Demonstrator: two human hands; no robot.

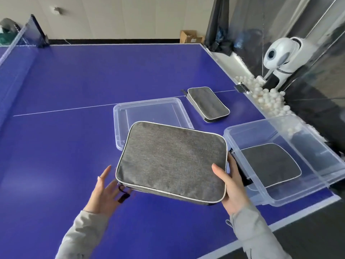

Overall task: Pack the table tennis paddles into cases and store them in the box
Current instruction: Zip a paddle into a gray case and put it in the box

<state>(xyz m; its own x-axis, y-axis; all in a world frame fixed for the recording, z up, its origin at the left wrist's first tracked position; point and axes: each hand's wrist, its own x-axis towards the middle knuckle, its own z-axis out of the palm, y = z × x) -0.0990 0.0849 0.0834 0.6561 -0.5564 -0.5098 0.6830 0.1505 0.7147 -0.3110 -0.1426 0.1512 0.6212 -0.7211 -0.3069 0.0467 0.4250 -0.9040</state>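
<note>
A zipped grey paddle case (171,161) with a pale piped edge is held above the blue table. My right hand (231,184) grips its right edge, thumb on top. My left hand (106,191) is spread open just off the case's left corner, beside the dangling zipper pull. To the right stands a clear plastic box (276,195) with a second grey case (268,163) lying flat inside. A third grey case (208,103) lies on the table farther back. No bare paddle is visible.
The box's clear lid (119,128) lies upside down behind the held case. Several white balls (268,98) fill a trough along the table's right edge beside a white ball machine (280,55). The net (16,40) is at far left.
</note>
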